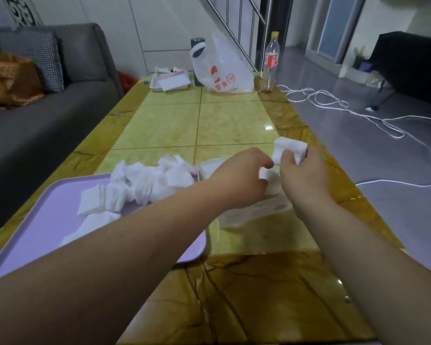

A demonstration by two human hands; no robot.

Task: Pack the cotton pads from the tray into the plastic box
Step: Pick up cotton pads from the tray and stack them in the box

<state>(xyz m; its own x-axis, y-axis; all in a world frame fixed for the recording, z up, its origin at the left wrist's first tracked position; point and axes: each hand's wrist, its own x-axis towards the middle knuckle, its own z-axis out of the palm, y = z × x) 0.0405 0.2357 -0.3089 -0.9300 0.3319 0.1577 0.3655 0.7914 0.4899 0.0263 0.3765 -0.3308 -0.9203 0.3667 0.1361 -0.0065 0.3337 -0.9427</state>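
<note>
A lilac tray (47, 220) lies at the near left of the table with a heap of white square cotton pads (144, 183) on it. Right of the tray sits the clear plastic box (254, 212), mostly hidden by my hands. My right hand (304, 175) is above the box, closed on a stack of cotton pads (289, 146). My left hand (241, 175) reaches over from the tray side, its fingers pinching white pads (268, 176) beside the right hand.
At the table's far end stand a small tray with papers (171, 82), a white plastic bag (224, 68), a dark flask (197, 46) and a plastic bottle (270, 63). A grey sofa (47, 108) runs along the left. White cable (358, 113) lies on the floor at right.
</note>
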